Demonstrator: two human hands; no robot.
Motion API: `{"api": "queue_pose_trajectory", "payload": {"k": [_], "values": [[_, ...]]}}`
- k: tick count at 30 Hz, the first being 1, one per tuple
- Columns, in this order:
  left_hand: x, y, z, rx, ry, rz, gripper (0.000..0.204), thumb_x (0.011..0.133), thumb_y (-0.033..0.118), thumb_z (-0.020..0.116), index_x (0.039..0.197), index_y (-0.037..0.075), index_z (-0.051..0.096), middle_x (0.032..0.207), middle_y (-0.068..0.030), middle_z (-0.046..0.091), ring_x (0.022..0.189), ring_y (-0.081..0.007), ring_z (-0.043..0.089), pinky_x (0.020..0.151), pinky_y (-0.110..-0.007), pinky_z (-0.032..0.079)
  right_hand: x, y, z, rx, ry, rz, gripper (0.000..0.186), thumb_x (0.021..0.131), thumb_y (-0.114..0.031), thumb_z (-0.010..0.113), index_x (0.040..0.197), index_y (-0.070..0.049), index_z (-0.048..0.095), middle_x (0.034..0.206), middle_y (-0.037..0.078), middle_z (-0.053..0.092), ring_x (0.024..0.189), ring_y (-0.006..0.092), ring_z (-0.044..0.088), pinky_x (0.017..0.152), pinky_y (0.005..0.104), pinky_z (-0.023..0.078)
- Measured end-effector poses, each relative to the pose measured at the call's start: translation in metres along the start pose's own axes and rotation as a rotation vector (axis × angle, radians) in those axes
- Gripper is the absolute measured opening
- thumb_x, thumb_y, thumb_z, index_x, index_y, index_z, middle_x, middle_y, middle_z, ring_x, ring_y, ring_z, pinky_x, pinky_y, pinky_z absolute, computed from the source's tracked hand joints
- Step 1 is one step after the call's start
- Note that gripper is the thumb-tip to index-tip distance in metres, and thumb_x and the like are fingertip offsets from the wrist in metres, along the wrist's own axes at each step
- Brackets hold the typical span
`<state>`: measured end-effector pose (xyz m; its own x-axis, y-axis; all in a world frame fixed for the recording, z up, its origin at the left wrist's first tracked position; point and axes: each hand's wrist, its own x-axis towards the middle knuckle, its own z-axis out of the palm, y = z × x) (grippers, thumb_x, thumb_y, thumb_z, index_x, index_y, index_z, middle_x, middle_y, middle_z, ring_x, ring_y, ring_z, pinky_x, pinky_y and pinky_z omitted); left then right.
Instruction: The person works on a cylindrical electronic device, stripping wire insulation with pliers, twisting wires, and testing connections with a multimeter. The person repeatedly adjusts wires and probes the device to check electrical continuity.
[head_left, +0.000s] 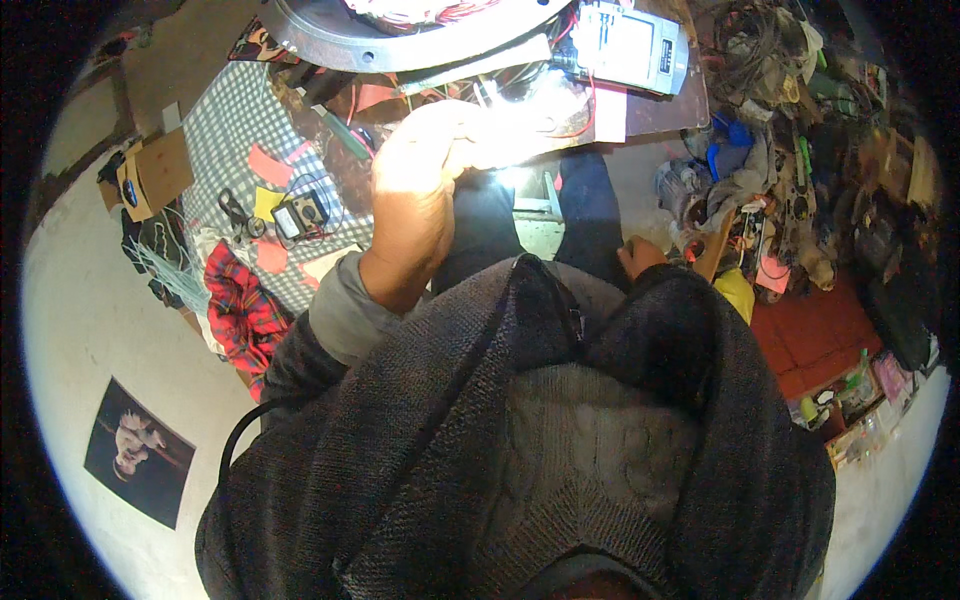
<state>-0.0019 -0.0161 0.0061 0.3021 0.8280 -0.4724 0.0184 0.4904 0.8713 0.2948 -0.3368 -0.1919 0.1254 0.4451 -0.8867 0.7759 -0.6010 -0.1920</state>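
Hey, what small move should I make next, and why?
Perhaps bring your right hand up toward the drilled metal ring. It is down beside your right thigh, while only your left hand is up near the ring, its fingertips lost in glare; what they hold, I can't tell.

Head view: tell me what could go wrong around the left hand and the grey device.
Glare whites out much of the area beside the left hand, so a slip there might go unnoticed. A red wire hangs in a curve beside the grey device, near the edge of the bench; the hand could snag it.
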Motion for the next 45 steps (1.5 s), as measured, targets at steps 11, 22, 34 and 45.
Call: {"api": "queue_pose_trajectory", "payload": {"k": [11,22,34,45], "values": [[0.012,0.013,-0.006,0.088,-0.116,0.056,0.022,0.106,0.013,0.061,0.117,-0.004,0.07,0.104,-0.0074,0.073,0.084,-0.0123,0.065,0.072,-0.023,0.049,-0.008,-0.03,-0.027,-0.078,-0.033,-0.026,0.042,0.098,-0.041,0.067,0.115,-0.003,0.071,0.107,0.022,0.074,0.102,0.0416,0.07,0.088,0.0506,0.055],[0.019,0.034,-0.006,-0.472,-0.289,-0.469,0.033,0.109,0.015,0.051,0.127,-0.012,0.063,0.115,-0.0226,0.075,0.098,-0.0245,0.076,0.081,-0.029,0.062,-0.062,-0.193,-0.195,0.492,0.14,-0.333,0.027,0.102,-0.029,0.065,0.111,-0.004,0.069,0.097,0.018,0.076,0.083,0.0247,0.076,0.076,0.0378,0.058],[0.026,0.021,-0.015,0.511,-0.342,0.093,0.018,0.102,0.016,0.065,0.108,0.001,0.074,0.099,-0.0184,0.076,0.09,-0.025,0.077,0.077,-0.031,0.059,-0.106,-0.323,-0.263,0.449,0.184,-0.334,0.019,0.097,-0.016,0.074,0.112,-0.004,0.075,0.091,0.008,0.078,0.081,0.0146,0.074,0.074,0.0302,0.058],[0.015,0.005,0.003,0.145,-0.036,-0.08,0.03,0.097,0.015,0.073,0.124,0.002,0.072,0.11,-0.0249,0.073,0.095,-0.0323,0.074,0.082,-0.034,0.057,-0.095,-0.332,-0.272,0.28,0.069,-0.31,0.026,0.097,-0.028,0.07,0.102,-0.004,0.077,0.101,0.02,0.077,0.091,0.0358,0.075,0.084,0.0431,0.059]]}}
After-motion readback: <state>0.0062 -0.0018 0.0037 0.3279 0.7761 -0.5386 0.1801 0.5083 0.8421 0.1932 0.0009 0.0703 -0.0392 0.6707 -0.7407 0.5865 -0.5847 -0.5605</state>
